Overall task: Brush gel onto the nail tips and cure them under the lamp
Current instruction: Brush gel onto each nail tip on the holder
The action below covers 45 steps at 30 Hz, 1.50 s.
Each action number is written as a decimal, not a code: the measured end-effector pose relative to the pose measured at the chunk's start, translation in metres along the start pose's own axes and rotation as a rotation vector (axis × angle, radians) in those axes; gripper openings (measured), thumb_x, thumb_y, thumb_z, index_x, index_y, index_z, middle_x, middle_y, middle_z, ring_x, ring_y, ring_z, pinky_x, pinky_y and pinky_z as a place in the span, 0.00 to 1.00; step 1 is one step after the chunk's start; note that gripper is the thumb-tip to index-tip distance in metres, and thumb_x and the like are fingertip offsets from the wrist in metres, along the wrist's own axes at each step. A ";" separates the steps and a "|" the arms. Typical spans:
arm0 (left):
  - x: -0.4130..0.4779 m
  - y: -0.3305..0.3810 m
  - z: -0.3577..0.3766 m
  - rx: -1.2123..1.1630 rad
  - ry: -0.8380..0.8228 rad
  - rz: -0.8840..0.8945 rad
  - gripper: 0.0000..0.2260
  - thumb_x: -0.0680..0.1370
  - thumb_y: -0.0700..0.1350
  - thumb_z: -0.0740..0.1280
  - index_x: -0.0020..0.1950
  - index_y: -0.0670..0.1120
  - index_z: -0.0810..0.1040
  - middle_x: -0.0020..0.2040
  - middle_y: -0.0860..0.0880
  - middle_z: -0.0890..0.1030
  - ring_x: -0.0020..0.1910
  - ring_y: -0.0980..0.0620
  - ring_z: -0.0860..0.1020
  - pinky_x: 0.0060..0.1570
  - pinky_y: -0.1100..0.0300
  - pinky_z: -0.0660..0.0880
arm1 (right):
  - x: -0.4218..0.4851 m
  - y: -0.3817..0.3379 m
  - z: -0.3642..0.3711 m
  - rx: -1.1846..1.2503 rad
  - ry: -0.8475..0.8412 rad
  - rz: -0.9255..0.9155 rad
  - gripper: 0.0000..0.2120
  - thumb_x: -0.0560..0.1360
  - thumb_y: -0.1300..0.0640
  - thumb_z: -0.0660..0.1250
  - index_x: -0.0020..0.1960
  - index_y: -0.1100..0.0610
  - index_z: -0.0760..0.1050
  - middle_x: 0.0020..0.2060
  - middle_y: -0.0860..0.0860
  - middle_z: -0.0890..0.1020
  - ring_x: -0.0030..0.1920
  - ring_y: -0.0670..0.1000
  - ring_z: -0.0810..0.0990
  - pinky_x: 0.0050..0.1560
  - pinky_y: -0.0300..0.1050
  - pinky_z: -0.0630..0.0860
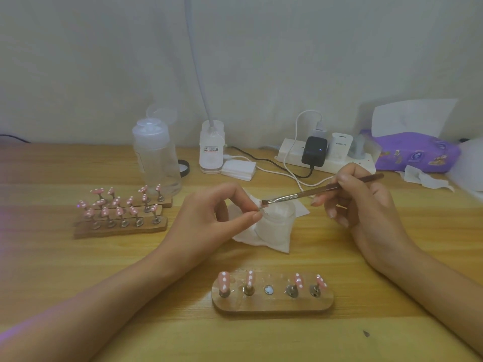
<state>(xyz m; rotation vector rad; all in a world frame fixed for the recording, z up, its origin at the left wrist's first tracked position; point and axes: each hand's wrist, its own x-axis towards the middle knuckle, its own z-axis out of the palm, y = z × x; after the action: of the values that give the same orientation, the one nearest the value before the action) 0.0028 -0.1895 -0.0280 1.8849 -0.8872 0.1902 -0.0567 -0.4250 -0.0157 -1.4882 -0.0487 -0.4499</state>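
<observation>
1. The left hand (214, 220) is just to the left of the small white jar (277, 218).
2. Its thumb and first finger pinch a tiny pink nail tip (260, 204) right at the jar's left edge.
3. Its other fingers curl in loosely below.
4. The bare left arm (104, 296) reaches up to the jar from the bottom left.
5. The right hand (366, 205) is to the right of the jar.
6. Its fingers curl round a thin brush (313, 192), like holding a pencil, and the brush tip meets the nail tip.
7. The bare right arm (431, 283) reaches up to the jar from the bottom right.
</observation>
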 end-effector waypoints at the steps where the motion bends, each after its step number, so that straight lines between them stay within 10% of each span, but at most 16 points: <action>1: 0.000 0.000 0.000 0.002 0.000 -0.002 0.05 0.74 0.43 0.75 0.41 0.51 0.81 0.30 0.69 0.76 0.26 0.61 0.69 0.30 0.75 0.64 | 0.000 0.001 0.000 -0.017 0.002 0.003 0.15 0.79 0.55 0.60 0.35 0.47 0.75 0.33 0.56 0.84 0.26 0.47 0.73 0.23 0.34 0.65; 45: 0.000 -0.004 -0.001 0.010 0.000 0.014 0.05 0.75 0.45 0.74 0.42 0.52 0.80 0.27 0.63 0.73 0.26 0.60 0.66 0.32 0.73 0.64 | 0.000 0.000 -0.001 0.010 0.044 0.016 0.18 0.81 0.57 0.59 0.33 0.47 0.75 0.32 0.55 0.83 0.25 0.46 0.72 0.22 0.34 0.64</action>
<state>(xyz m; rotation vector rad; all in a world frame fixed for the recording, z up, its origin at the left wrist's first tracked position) 0.0053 -0.1881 -0.0303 1.8887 -0.9010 0.2034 -0.0567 -0.4259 -0.0158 -1.4675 -0.0043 -0.4694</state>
